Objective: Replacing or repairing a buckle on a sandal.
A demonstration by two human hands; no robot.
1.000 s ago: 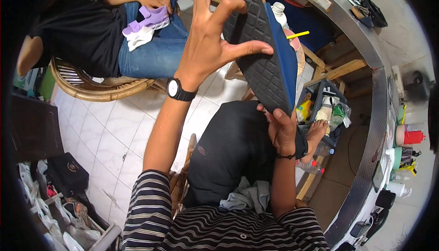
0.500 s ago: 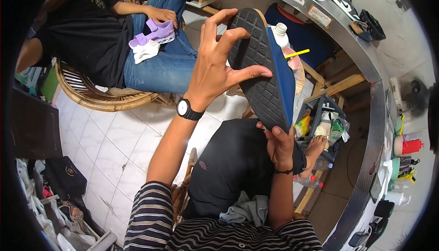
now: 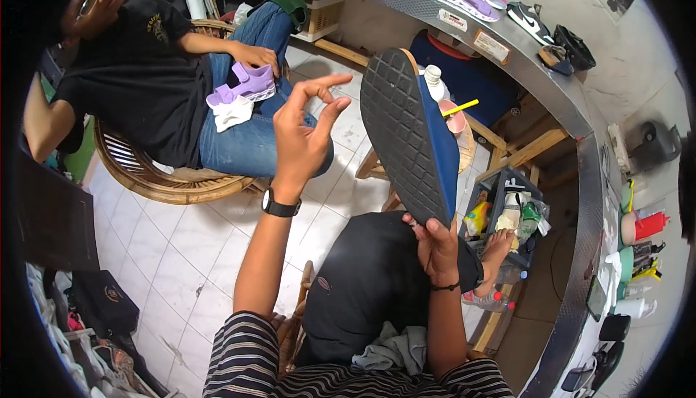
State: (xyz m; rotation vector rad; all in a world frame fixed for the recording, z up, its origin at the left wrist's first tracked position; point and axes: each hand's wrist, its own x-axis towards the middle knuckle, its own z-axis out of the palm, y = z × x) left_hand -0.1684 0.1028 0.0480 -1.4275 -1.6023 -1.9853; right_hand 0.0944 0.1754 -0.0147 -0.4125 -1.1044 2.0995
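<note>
A navy blue shoe [image 3: 407, 130] stands on end above my lap, its black grid-patterned sole turned toward me. My right hand [image 3: 437, 251] grips its lower end, with the thumb along one side and fingers behind. To the left of the sole, my left hand [image 3: 303, 133] hangs in the air, apart from the shoe. Its index finger and thumb stretch out with a gap between them, and nothing is in it. A grey cloth [image 3: 395, 349] lies on my lap.
Across from me a person in black sits in a rattan chair [image 3: 170, 191], a purple sandal [image 3: 246, 85] on their lap. Behind the shoe, a small wooden stool [image 3: 467, 146] bears a white bottle [image 3: 433, 81] and pink cup. A curved metal-edged counter [image 3: 547, 83] with shoes runs along the right.
My left hand has come off the sole and moved left and down. The shoe sits slightly lower in view, still in my right hand. The view has shifted a little.
</note>
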